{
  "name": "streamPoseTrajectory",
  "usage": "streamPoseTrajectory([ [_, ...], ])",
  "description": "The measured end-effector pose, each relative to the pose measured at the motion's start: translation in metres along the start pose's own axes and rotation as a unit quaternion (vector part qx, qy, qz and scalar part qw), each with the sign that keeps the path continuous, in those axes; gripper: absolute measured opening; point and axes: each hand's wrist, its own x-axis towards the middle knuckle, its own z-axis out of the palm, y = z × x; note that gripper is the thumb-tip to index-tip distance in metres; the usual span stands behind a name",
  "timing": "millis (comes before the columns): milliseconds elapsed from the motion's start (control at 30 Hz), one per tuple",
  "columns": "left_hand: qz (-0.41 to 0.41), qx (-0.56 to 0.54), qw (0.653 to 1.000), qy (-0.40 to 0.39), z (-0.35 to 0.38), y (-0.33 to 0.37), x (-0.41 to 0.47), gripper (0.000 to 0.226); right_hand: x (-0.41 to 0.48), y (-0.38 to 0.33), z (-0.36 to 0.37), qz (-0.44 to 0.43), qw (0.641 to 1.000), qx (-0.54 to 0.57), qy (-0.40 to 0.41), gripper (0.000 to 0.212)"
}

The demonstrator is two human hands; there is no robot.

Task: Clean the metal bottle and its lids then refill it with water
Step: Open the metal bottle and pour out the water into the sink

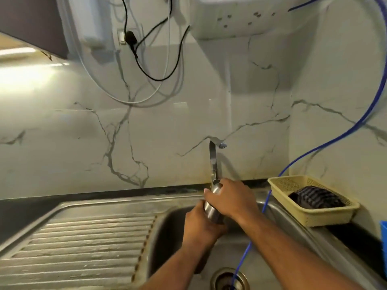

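Over the steel sink basin [173, 233] I hold the metal bottle [210, 209], tilted with its top toward the tap. My left hand [201, 223] grips the bottle's lower body from below. My right hand [229, 198] wraps around its upper part and neck, hiding the mouth. The curved tap [213, 155] rises from the back edge just above the bottle's top. No lid shows, and no water stream is visible.
A ribbed steel draining board [83, 243] lies to the left. A blue tube [270, 197] runs down the wall into the drain [229, 279]. A beige plastic basket [326, 217] holding a dark scrubber [314, 198] sits at the right. Cables [146, 65] hang on the marble wall.
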Motion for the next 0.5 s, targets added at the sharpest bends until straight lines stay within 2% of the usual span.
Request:
streamPoseTrajectory([
  [100, 0.023, 0.0, 1.0, 0.0, 0.001, -0.003, 0.003, 0.067, 0.004, 0.009, 0.006, -0.009, 0.999, 0.031, 0.028, 0.054],
  [200, 0.021, -0.032, 0.999, -0.025, 0.0, -0.002, 0.007, 0.064, 0.008, 0.015, 0.005, -0.061, 0.996, 0.021, 0.055, 0.047],
  [333, 0.024, -0.095, 0.972, -0.214, -0.016, -0.014, 0.011, 0.056, 0.003, 0.024, -0.002, -0.213, 0.97, 0.108, -0.034, 0.037],
  [367, 0.025, -0.099, 0.967, -0.234, -0.018, -0.017, 0.011, 0.058, 0.003, 0.026, -0.002, -0.229, 0.964, 0.12, -0.054, 0.035],
  [500, 0.03, -0.072, 0.978, -0.195, -0.016, -0.022, 0.01, 0.065, 0.008, 0.037, 0.004, -0.244, 0.954, 0.15, -0.091, 0.036],
])
